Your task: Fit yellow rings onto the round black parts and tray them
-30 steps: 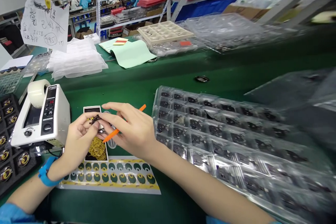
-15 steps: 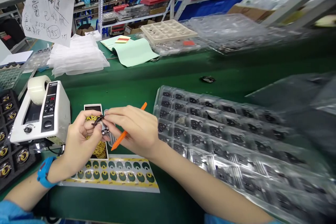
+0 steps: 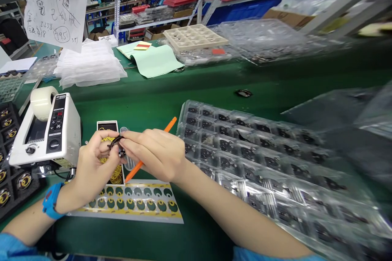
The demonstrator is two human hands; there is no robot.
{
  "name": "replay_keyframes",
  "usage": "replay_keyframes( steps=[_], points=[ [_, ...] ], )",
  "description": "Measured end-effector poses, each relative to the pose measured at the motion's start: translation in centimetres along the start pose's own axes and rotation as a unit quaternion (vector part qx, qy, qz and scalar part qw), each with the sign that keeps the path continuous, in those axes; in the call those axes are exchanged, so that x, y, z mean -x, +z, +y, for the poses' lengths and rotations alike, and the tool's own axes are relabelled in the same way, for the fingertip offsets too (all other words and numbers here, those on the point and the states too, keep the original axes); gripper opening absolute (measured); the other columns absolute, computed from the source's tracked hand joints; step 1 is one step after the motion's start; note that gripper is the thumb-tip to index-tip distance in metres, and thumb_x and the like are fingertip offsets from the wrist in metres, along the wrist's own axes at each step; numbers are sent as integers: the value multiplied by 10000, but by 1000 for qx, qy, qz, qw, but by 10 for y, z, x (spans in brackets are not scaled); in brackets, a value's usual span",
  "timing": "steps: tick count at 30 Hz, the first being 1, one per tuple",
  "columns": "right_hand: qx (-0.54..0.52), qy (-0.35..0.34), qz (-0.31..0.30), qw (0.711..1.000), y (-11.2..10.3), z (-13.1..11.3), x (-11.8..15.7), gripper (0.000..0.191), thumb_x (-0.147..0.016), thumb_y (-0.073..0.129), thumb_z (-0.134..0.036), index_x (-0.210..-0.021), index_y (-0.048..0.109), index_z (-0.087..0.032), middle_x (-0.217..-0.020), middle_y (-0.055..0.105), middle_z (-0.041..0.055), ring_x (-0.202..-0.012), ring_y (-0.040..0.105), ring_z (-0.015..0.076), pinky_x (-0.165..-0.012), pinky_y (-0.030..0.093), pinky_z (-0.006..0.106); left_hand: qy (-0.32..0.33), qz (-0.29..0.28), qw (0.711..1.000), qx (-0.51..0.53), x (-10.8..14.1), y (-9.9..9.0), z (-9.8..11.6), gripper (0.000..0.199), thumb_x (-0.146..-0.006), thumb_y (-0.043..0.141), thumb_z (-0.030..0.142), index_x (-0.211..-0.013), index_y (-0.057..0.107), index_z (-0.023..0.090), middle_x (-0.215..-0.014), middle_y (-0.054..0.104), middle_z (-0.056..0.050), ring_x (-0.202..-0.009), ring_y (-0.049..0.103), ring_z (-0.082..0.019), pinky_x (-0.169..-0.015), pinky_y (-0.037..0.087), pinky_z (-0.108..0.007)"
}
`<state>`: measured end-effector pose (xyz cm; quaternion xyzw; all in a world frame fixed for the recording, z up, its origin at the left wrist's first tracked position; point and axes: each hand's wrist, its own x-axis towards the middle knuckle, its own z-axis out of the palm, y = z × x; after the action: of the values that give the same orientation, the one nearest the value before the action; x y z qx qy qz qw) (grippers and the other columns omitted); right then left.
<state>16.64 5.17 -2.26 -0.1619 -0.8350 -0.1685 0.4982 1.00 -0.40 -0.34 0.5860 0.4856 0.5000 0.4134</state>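
A small dark curved part (image 3: 115,142) is pinched between the thumb and fingers of my left hand (image 3: 94,165). My right hand (image 3: 161,153) has its fingertips on the same part from the right and also holds an orange pen (image 3: 134,171), tilted, in its grip. Under my hands stands a white box (image 3: 107,122) with yellow rings (image 3: 116,174) in it, partly hidden by my fingers. A sheet of green and yellow stickers (image 3: 141,204) lies just below the box.
A white tape dispenser (image 3: 52,130) stands at the left, beside a black tray of round parts (image 3: 23,181). Clear plastic trays of dark parts (image 3: 245,151) cover the right. Behind are stacked white sheets (image 3: 92,63), green paper (image 3: 156,61) and a beige tray (image 3: 196,36).
The lower tip of the orange pen has swung slightly down and left. Both hands still hold the dark part. The whole view has shifted a little.
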Motion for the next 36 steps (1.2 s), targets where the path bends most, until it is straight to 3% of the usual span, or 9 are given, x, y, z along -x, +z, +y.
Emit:
replay_keyframes(
  steps=[7, 13, 21, 24, 28, 31, 36],
  points=[
    [34, -18, 2, 999, 0, 0, -3, 284, -962, 413, -134, -787, 635, -150, -818, 746, 74, -599, 551, 140, -522, 403, 269, 18, -2, 1000, -21, 0, 0, -3, 114, -895, 546, 167, -1005, 539, 192, -693, 732, 41, -623, 710, -94, -648, 579, -140],
    [15, 66, 22, 997, 7, -6, 2, 59, -887, 561, -104, -865, 602, -140, -809, 742, 68, -622, 592, 138, -542, 440, 261, 29, 7, 999, -41, 0, -1, -6, 136, -886, 544, 161, -1018, 535, 195, -722, 737, 35, -654, 714, -92, -666, 577, -141],
    [-36, 138, -19, 990, 7, -7, 0, 52, -878, 566, -109, -869, 563, -160, -791, 711, 46, -643, 602, 135, -583, 452, 253, -53, 20, 997, 58, -14, -2, -7, 167, -766, 650, 179, -869, 520, 184, -622, 697, 35, -581, 685, -113, -542, 549, -171],
    [-146, 225, -41, 962, -2, 0, -5, 66, -893, 575, -220, -914, 550, -162, -830, 675, 40, -631, 562, 116, -556, 424, 235, -82, 20, 992, 97, -22, -6, -8, 167, -728, 677, 190, -779, 518, 177, -560, 647, 55, -515, 632, -93, -507, 519, -173],
    [-293, 354, -109, 881, -14, 15, -10, 107, -916, 518, -240, -835, 551, -180, -726, 583, -19, -539, 443, 83, -497, 339, 215, -99, 14, 989, 111, -26, -10, -9, 152, -691, 705, 174, -736, 561, 158, -600, 632, 52, -542, 609, -68, -547, 508, -159],
    [-376, 336, -207, 838, -16, 21, -11, 125, -930, 495, -230, -842, 568, -177, -708, 546, -29, -537, 407, 81, -500, 314, 214, -90, -3, 992, 93, -25, -10, -8, 109, -681, 705, 165, -723, 607, 148, -619, 616, 40, -560, 610, -75, -555, 514, -165],
    [-403, 256, -264, 838, -16, 18, -10, 185, -980, 437, -209, -825, 533, -174, -750, 540, -6, -645, 460, 104, -616, 351, 233, -103, -32, 990, 88, -21, -9, -4, 69, -681, 675, 162, -723, 620, 152, -638, 573, 42, -457, 573, -78, -384, 430, -160]
  ],
)
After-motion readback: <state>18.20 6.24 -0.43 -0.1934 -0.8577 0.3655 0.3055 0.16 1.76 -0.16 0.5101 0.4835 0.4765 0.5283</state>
